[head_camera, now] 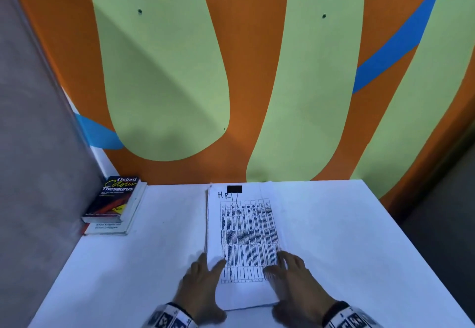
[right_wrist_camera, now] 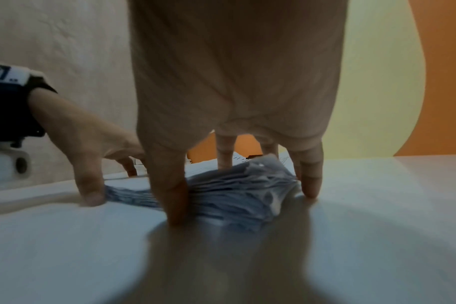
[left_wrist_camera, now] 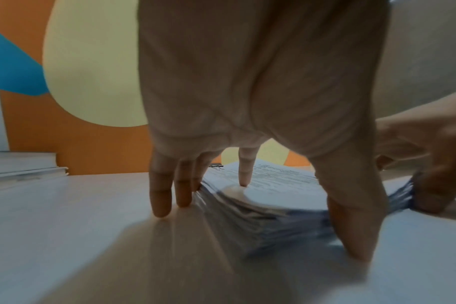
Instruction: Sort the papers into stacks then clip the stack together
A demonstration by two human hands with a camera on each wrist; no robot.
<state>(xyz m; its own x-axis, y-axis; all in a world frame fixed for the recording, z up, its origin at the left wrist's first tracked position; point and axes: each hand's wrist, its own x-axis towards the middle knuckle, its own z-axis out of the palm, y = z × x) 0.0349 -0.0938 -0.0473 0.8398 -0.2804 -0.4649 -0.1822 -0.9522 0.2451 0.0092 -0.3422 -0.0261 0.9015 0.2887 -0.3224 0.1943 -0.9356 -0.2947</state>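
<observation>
A thick stack of printed papers (head_camera: 246, 237) lies lengthwise in the middle of the white table (head_camera: 347, 237), its top sheet marked "H.R" above a dense table. A black binder clip (head_camera: 234, 189) grips its far edge. My left hand (head_camera: 205, 273) straddles the near left corner: index finger on the top sheet (left_wrist_camera: 263, 193), thumb against the near edge, the other fingers straight down beside the stack. My right hand (head_camera: 285, 268) does the same at the near right corner, thumb at the near edge of the stack (right_wrist_camera: 234, 191), little finger on the table. Neither hand grips anything.
Two books (head_camera: 113, 204), the upper one an Oxford thesaurus, are piled at the far left corner against a grey partition (head_camera: 38, 173). An orange, green and blue wall (head_camera: 257, 96) closes the far edge. The table's right edge drops off by a dark gap.
</observation>
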